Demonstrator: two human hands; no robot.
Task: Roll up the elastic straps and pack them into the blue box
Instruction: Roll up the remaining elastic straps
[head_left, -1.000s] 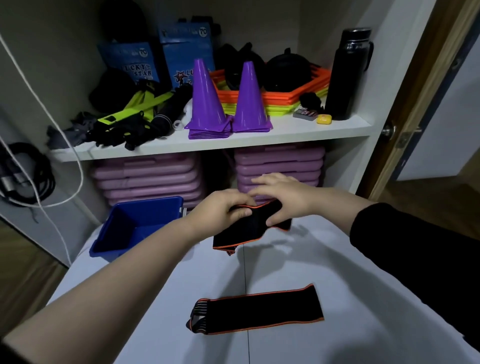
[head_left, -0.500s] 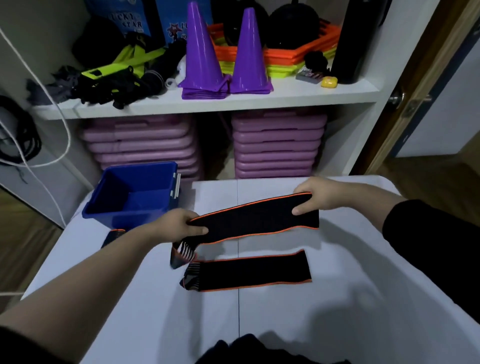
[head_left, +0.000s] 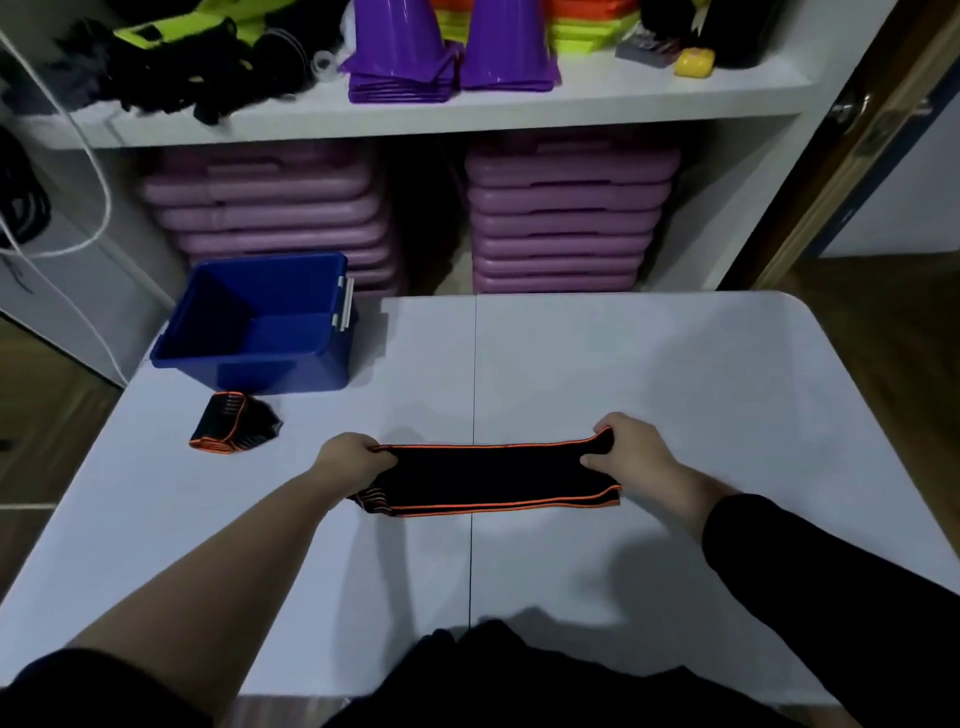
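The blue box (head_left: 260, 322) sits at the far left corner of the white table (head_left: 675, 374), open on top. Just in front of it lies a rolled black strap (head_left: 234, 423) with orange edges, near the table's left edge. In the middle, the left hand (head_left: 349, 462) pinches one end of a long black strap (head_left: 493, 478), and the right hand (head_left: 631, 449) pinches the other end, fingers pressed on the cloth. The strap lies flat between them. There is lots of bare table on the right. Behind the table, purple cones (head_left: 452, 47) stand on a shelf (head_left: 467, 111).
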